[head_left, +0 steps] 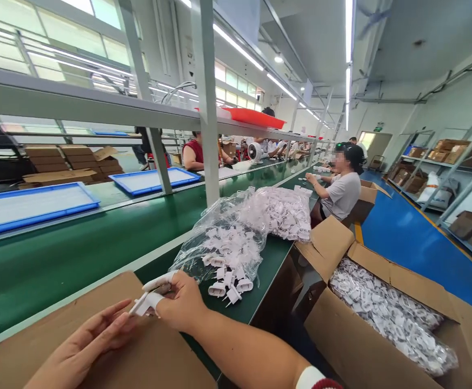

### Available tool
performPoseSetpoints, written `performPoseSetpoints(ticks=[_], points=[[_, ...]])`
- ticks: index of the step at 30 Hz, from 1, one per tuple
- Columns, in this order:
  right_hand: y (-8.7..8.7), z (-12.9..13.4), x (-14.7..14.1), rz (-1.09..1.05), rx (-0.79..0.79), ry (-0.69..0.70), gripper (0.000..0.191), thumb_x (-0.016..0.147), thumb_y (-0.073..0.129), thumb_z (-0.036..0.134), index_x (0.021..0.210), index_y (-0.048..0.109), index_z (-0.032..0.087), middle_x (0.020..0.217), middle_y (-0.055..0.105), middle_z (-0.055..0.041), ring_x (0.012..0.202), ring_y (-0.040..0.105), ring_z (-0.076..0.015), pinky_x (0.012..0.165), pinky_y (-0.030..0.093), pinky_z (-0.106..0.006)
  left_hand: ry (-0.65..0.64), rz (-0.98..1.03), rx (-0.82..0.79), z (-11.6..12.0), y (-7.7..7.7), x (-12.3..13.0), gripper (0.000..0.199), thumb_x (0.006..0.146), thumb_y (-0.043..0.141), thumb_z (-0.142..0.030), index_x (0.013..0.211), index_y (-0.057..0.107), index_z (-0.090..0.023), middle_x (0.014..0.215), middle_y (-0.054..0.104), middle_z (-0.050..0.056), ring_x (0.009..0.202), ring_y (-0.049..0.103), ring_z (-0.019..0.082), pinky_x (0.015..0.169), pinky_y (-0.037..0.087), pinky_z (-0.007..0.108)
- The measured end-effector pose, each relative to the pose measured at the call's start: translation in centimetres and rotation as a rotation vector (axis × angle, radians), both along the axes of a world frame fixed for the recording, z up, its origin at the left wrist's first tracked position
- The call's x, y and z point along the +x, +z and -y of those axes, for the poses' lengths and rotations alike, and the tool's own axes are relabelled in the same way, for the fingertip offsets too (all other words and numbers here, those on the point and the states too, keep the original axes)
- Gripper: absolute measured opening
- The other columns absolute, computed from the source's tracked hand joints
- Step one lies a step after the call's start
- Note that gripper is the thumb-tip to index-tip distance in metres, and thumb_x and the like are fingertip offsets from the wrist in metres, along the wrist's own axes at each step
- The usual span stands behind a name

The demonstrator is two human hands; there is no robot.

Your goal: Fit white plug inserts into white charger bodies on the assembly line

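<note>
Above a sheet of brown cardboard [154, 356], my hands meet at a small white plastic part [141, 306]. My left hand [92, 337] pinches its near end between fingertips held close together. On the other side, my right hand [183, 302] is closed on the same part; white coverings wrap its thumb and a finger. The fingers hide some of the part's shape. Just beyond my right hand, an open clear plastic bag [195, 243] spills similar white plastic pieces [230, 283] onto the green bench.
A fuller bag of white pieces [286, 210] sits behind. At right stands an open carton [406, 281] holding bagged white parts. Blue-rimmed trays [37, 208] lie across the green belt [150, 219]. A metal post [207, 102] rises ahead; a co-worker [343, 186] sits farther along the bench.
</note>
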State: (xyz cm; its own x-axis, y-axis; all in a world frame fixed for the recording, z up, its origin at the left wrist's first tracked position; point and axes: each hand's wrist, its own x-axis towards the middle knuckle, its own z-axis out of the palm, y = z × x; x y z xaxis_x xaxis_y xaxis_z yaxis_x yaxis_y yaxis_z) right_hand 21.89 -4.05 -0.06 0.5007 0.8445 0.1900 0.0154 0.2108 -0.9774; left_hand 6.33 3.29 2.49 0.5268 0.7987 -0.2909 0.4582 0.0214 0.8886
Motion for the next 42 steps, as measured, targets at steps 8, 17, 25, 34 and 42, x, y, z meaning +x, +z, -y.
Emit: performPoseSetpoints(ticks=[8, 17, 25, 34, 42], points=[[-0.2, 1.5, 0.2, 0.199, 0.021, -0.010, 0.030, 0.078, 0.065, 0.032, 0.104, 0.069, 0.019, 0.094, 0.072, -0.0055, 0.080, 0.068, -0.0186, 0.068, 0.058, -0.031, -0.049, 0.516, -0.312, 2.1, -0.1, 0.7, 0.050, 0.073, 0.083, -0.051, 0.106, 0.073, -0.016, 0.098, 0.073, 0.009, 0.086, 0.065, 0.018, 0.074, 0.054, 0.027], [0.6, 3.6, -2.9, 1.147, 0.298, 0.049, 0.043, 0.092, 0.058, 0.021, 0.135, 0.060, 0.025, 0.137, 0.055, -0.0147, 0.129, 0.053, -0.0295, 0.105, 0.046, -0.052, 0.088, 0.859, -0.712, 0.0, -1.5, -0.3, 0.014, 0.093, 0.066, -0.025, 0.100, 0.073, -0.014, 0.099, 0.072, 0.009, 0.087, 0.067, 0.014, 0.083, 0.054, 0.022], [2.0, 2.6, -4.8, 1.244, 0.368, 0.222, 0.020, 0.086, 0.068, 0.034, 0.104, 0.072, 0.028, 0.154, 0.047, -0.0056, 0.147, 0.033, -0.0363, 0.117, 0.031, -0.063, -0.044, 0.874, -0.795, 0.6, -0.4, -0.8, 0.021, 0.096, 0.060, -0.035, 0.093, 0.071, -0.017, 0.097, 0.074, 0.007, 0.093, 0.068, 0.020, 0.084, 0.055, 0.031], [1.6, 2.5, -3.4, 1.159, 0.415, 0.055, 0.039, 0.088, 0.061, 0.020, 0.127, 0.063, 0.027, 0.141, 0.057, -0.0109, 0.132, 0.052, -0.0328, 0.105, 0.042, -0.055, 0.021, 0.868, -0.678, 0.1, -1.3, -0.4, 0.013, 0.090, 0.071, -0.028, 0.096, 0.071, -0.016, 0.094, 0.072, 0.005, 0.084, 0.064, 0.012, 0.078, 0.051, 0.021], [1.0, 0.8, -1.0, 1.096, 0.255, -0.045, 0.055, 0.091, 0.060, 0.024, 0.145, 0.048, 0.025, 0.134, 0.059, -0.0143, 0.122, 0.056, -0.0303, 0.100, 0.048, -0.054, 0.096, 0.851, -0.512, 0.7, -2.2, -0.2, 0.045, 0.068, 0.092, -0.032, 0.103, 0.069, -0.016, 0.099, 0.071, 0.007, 0.089, 0.066, 0.017, 0.085, 0.050, 0.031]])
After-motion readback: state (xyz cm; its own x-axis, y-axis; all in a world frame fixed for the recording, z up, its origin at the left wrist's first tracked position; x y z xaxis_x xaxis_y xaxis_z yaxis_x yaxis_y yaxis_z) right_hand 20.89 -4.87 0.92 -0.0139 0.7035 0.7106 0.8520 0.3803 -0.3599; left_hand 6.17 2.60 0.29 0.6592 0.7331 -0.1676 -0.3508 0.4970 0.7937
